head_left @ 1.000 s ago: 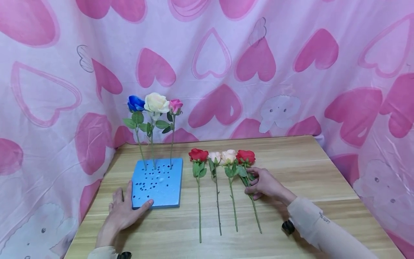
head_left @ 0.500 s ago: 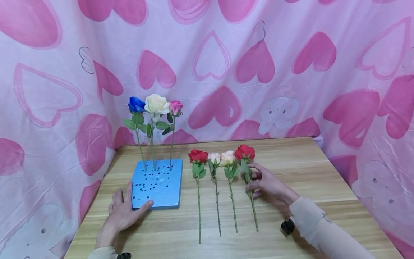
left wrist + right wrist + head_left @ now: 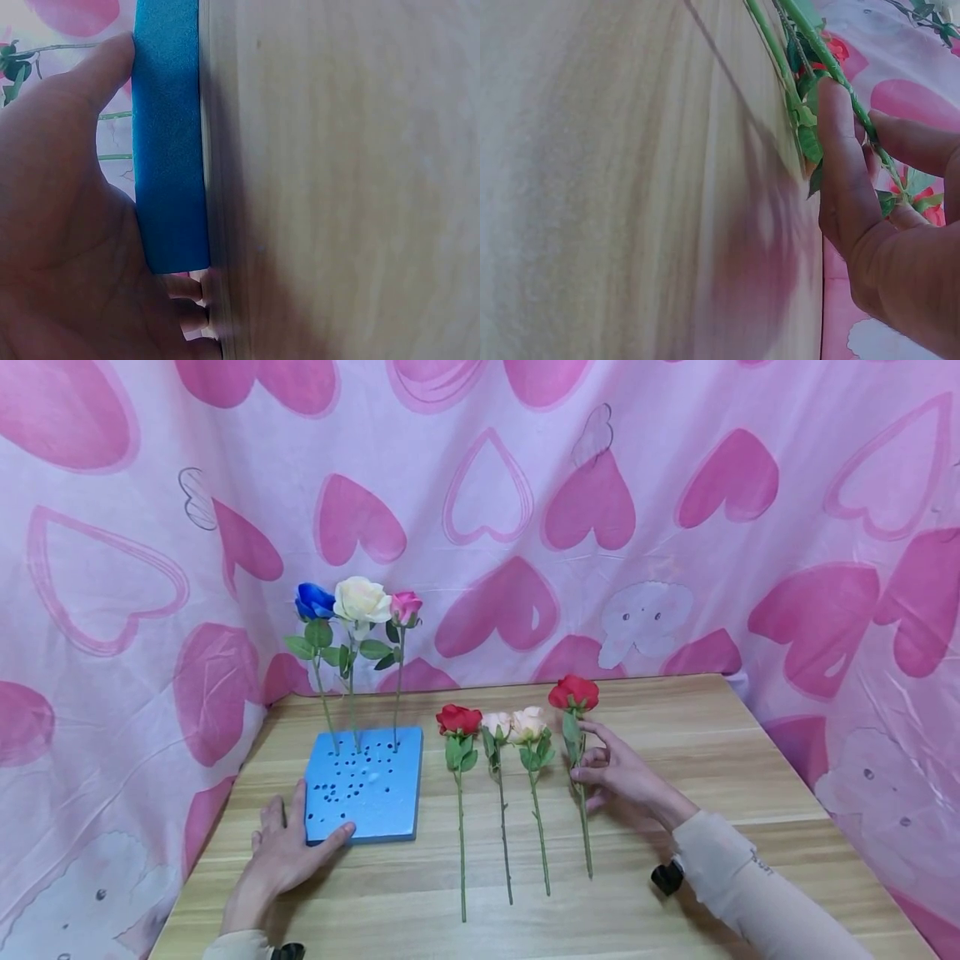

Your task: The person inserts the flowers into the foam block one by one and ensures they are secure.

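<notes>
My right hand [image 3: 622,774] pinches the green stem of a red rose [image 3: 573,693] between thumb and fingers. In the right wrist view the rose's stem [image 3: 829,56] slants between the fingertips, raised above the table. At the left, my left hand [image 3: 281,852] rests against the near left corner of a blue foam block [image 3: 401,814] full of small holes. Its thumb lies on the front edge and its straight fingers run along the left side. A blue rose [image 3: 314,601], a cream rose [image 3: 363,599] and a pink rose [image 3: 406,607] stand upright in the block's back holes.
Between block and right hand, another red rose [image 3: 459,719], a pale pink rose [image 3: 496,727] and a pale peach rose [image 3: 529,724] lie in a row on the wooden table [image 3: 705,727]. A pink heart-patterned curtain [image 3: 495,602] encloses the table's back and sides.
My right hand has lifted the right-hand red rose off the table; its bloom has moved up and away, and its stem now stands steeper. The left hand and foam block have not moved.
</notes>
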`<act>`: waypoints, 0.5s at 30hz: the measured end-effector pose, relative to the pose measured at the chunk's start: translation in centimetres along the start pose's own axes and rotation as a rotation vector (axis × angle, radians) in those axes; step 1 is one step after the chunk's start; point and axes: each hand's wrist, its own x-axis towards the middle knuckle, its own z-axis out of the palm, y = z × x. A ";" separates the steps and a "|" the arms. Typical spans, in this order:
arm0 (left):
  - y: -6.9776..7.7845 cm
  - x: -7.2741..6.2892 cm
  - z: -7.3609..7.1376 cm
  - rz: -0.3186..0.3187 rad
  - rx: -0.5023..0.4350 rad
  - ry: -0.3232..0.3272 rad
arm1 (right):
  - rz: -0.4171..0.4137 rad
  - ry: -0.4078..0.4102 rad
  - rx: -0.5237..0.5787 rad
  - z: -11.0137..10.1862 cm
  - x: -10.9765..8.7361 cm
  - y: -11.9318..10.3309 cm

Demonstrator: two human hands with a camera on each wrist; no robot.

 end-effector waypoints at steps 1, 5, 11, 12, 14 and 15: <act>0.0 0.0 0.0 0.001 -0.001 0.002 | -0.005 0.003 -0.001 0.0 0.1 -0.1; 0.0 0.0 0.1 0.004 -0.007 0.008 | -0.023 0.021 -0.010 -0.2 0.3 -0.4; 0.0 -0.2 0.0 0.018 -0.007 0.014 | -0.059 0.049 -0.013 -0.5 0.5 -1.4; 0.0 -0.2 0.0 0.020 -0.007 0.014 | -0.068 0.053 -0.013 -0.5 0.6 -1.6; 0.0 -0.3 0.0 0.022 -0.010 0.017 | -0.086 0.061 -0.008 -0.6 0.7 -2.0; 0.0 -0.3 0.0 0.024 -0.010 0.017 | -0.095 0.065 -0.007 -0.7 0.8 -2.3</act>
